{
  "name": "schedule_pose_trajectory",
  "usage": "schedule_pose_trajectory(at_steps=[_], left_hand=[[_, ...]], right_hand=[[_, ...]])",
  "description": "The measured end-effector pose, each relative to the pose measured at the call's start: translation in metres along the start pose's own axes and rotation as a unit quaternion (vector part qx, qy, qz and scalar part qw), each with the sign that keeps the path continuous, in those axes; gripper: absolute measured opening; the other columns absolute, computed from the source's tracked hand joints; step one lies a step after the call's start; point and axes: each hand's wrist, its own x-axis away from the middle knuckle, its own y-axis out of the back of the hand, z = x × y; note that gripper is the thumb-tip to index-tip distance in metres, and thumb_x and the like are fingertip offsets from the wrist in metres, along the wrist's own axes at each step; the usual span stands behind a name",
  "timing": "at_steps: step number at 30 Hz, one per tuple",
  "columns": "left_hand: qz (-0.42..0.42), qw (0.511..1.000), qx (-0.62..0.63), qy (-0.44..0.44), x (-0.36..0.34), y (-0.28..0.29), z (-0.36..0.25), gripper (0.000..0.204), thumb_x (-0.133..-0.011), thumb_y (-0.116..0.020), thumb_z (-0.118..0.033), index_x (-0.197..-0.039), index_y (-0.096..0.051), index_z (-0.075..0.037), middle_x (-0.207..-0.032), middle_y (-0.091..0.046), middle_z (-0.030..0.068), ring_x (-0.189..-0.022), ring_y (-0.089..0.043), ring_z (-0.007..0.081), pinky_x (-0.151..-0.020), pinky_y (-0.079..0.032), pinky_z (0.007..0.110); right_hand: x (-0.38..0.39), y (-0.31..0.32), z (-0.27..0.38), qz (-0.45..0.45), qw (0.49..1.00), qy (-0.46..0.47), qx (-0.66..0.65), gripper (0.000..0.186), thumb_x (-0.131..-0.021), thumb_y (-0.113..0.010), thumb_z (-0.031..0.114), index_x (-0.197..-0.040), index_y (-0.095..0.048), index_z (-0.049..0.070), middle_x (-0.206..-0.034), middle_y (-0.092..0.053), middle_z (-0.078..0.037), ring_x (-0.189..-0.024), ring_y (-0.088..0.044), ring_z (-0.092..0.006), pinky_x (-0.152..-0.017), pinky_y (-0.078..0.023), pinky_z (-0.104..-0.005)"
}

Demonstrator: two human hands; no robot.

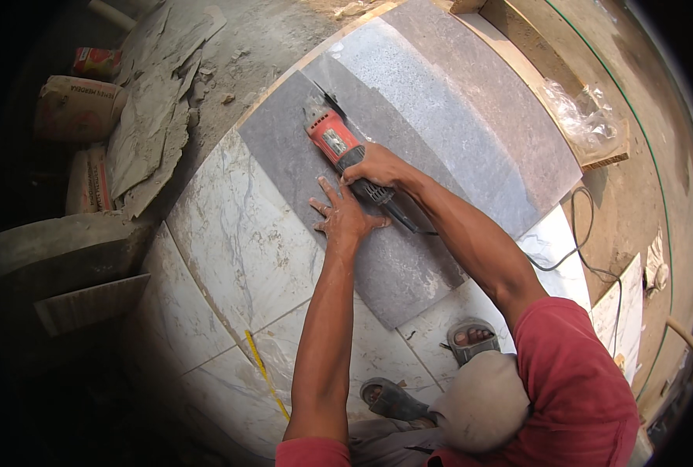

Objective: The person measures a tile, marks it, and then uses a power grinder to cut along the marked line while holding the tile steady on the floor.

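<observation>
My right hand [373, 165] is wrapped round the black rear body of a red angle grinder [333, 140]. The grinder's disc, seen edge-on, meets a dark grey tile [280, 128] near its far end, where pale dust lies. With fingers spread, my left hand [345, 212] presses flat on the same tile, just nearer than the grinder. To the right of the cut line lies another grey surface with a wide pale, dusty band [440, 117]. The grinder's cord [552, 268] runs off to the right.
White marbled tiles [237, 233] lie under the grey ones, with my sandalled feet on them. A yellow measuring tape [259, 362] lies at the left. Crumpled clear plastic [584, 117] and a wooden frame [510, 35] are at the right. Sacks [78, 109] and broken slabs [148, 148] stand far left.
</observation>
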Motion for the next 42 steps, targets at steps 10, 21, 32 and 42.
schedule_pose_trajectory(at_steps=[10, 21, 32, 42], left_hand=[[0.001, 1.0, 0.003, 0.006, -0.003, -0.002, 0.002, 0.136, -0.052, -0.093, -0.046, -0.155, -0.012, -0.014, -0.16, 0.006, 0.0222, -0.141, -0.001, 0.0587, -0.101, -0.03, 0.076], [-0.011, 1.0, 0.007, 0.005, -0.003, -0.004, 0.003, 0.136, -0.05, -0.094, -0.047, -0.155, -0.014, -0.017, -0.16, 0.004, 0.0225, -0.141, -0.003, 0.0594, -0.1, -0.031, 0.076], [-0.014, 1.0, 0.002, 0.002, -0.002, -0.003, 0.003, 0.138, -0.047, -0.094, -0.049, -0.154, -0.014, -0.018, -0.16, 0.002, 0.0226, -0.14, -0.005, 0.0604, -0.1, -0.031, 0.077], [-0.021, 1.0, 0.001, 0.003, -0.001, -0.004, 0.003, 0.133, -0.051, -0.094, -0.043, -0.155, -0.015, -0.017, -0.161, -0.001, 0.0215, -0.142, -0.007, 0.058, -0.101, -0.032, 0.075]], right_hand=[[0.004, -0.001, -0.01, 0.001, 1.0, 0.012, -0.015, 0.038, -0.061, -0.076, 0.027, -0.08, -0.065, -0.005, -0.073, -0.065, -0.015, -0.065, -0.059, -0.0211, -0.062, -0.048, -0.033], [0.016, 0.0, -0.011, 0.002, 1.0, 0.018, -0.004, 0.039, -0.06, -0.076, 0.026, -0.081, -0.067, -0.006, -0.074, -0.066, -0.017, -0.065, -0.06, -0.0221, -0.063, -0.049, -0.034], [0.024, 0.0, -0.013, 0.005, 1.0, -0.002, -0.003, 0.043, -0.061, -0.076, 0.027, -0.086, -0.067, -0.006, -0.078, -0.067, -0.019, -0.069, -0.063, -0.0247, -0.066, -0.05, -0.0347], [0.033, 0.004, -0.008, 0.023, 1.0, -0.009, 0.005, 0.044, -0.062, -0.076, 0.024, -0.095, -0.065, -0.003, -0.082, -0.066, -0.014, -0.073, -0.061, -0.0214, -0.07, -0.049, -0.0328]])
